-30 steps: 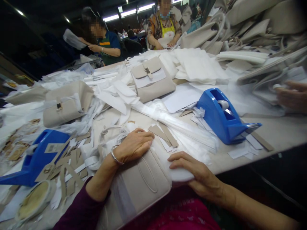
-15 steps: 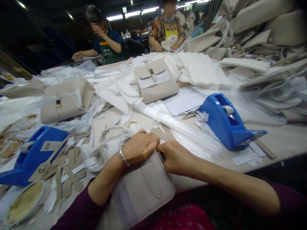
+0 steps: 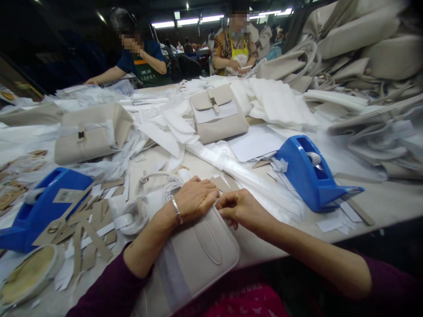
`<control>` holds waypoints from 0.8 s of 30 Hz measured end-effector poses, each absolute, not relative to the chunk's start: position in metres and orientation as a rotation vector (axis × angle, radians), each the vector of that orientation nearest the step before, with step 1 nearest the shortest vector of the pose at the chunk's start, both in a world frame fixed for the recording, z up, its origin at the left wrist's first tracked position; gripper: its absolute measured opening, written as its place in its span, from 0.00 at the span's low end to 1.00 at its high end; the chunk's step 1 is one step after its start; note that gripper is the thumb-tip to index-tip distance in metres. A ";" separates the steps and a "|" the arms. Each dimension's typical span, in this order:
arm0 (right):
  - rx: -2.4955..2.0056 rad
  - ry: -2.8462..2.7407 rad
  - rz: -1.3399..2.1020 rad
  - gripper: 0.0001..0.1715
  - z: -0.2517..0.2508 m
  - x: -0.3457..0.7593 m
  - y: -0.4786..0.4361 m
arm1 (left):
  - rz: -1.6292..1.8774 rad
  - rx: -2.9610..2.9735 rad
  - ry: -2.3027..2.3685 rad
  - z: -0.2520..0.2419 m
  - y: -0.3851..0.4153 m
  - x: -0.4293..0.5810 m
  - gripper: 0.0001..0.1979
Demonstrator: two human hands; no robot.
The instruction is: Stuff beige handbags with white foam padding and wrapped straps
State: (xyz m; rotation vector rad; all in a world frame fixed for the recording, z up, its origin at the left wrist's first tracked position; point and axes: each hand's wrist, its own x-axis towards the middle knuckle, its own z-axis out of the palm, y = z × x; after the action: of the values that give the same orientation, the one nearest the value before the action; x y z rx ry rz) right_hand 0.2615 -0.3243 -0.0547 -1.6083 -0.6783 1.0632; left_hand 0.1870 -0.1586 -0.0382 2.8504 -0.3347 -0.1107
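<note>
A beige handbag [image 3: 218,246] leans tilted at the table's front edge, against my lap. A thin looped cord or seam runs across its flap, and a clear film strip [image 3: 176,275] covers part of it. My left hand [image 3: 196,200] lies over the bag's upper part, with its fingers closed over the far edge. Close beside it, my right hand [image 3: 243,209] pinches at the bag's upper right edge with thumb and curled fingers; the fingertips partly hide what they grip. Behind my left wrist lies a wrapped strap [image 3: 145,178].
Blue tape dispensers stand at right [image 3: 307,171] and left [image 3: 53,207]. Beige card strips [image 3: 92,237] and a round tub [image 3: 29,273] lie at left. Further back are two handbags [image 3: 220,116] [image 3: 89,132], white padding sheets [image 3: 277,103] and a bag heap [image 3: 360,44]. Two people work opposite.
My right hand's fingers have loosened slightly and shifted at the bag's edge. The left hand stays on the bag. Across the table, one person's hands have come together.
</note>
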 end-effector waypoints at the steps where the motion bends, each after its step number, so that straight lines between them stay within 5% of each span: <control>1: -1.587 -0.699 1.051 0.05 -0.056 0.262 -0.330 | -0.099 2.862 -0.332 -0.039 -0.158 0.187 0.18; 6: -1.788 -0.872 0.671 0.14 -0.070 0.253 -0.355 | -0.059 2.906 -0.349 -0.037 -0.161 0.185 0.17; 12: -1.687 -0.503 0.933 0.11 -0.079 0.232 -0.339 | -0.036 2.934 -0.337 -0.039 -0.160 0.188 0.17; 18: -1.853 -0.635 0.737 0.05 -0.077 0.228 -0.345 | -0.053 3.007 -0.317 -0.049 -0.164 0.193 0.19; 24: -1.832 -0.864 0.284 0.36 -0.043 0.222 -0.308 | -0.126 3.054 -0.291 -0.050 -0.164 0.192 0.12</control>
State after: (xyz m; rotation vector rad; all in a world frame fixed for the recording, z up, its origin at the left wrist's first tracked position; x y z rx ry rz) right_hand 0.2224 -0.3077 -0.0429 -1.8324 -0.8642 0.2845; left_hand 0.1923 -0.1643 -0.0503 3.0540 -0.2913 -0.1256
